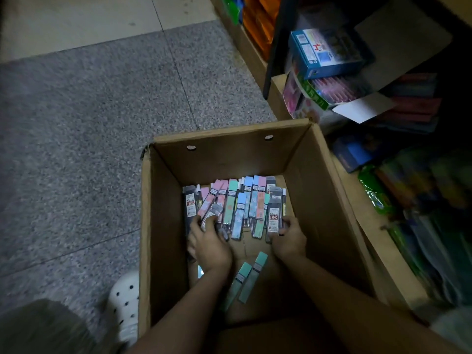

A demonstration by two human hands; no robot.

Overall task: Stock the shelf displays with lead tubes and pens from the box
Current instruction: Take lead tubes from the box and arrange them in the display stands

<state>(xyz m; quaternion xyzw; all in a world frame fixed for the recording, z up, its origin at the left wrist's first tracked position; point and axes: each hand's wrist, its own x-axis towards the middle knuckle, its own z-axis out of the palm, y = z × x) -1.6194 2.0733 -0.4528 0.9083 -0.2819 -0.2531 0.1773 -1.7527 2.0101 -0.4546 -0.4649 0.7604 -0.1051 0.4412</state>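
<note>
The person is crouching over an open cardboard box (319,180) that is standing on the grey floor (89,123), and both arms are reaching down into it. Many lead tubes (236,208) are lying in a loose heap at the far part of the box bottom: pink, blue, mint and dark ones, mostly pointing away from the person. Two mint tubes (249,279) are lying apart from the heap, nearer, between the forearms.

The left hand (208,241) is sitting at the left end of the heap with its fingers curled around a few tubes, so it is gripping them. The right hand (288,238) is doing the same at the right end, its fingers closing on dark tubes with white labels. It looks like both hands are gathering a bundle together.

To the right, the shelf displays (383,221) are showing colourful packs, but this area is dark and blurred, so I cannot tell which place is waiting for the tubes. I am not seeing any pens clearly in the box.

I am judging that the task is somewhere in the middle or early: much stock is remaining in the box, and the bundle is not yet lifted out
</note>
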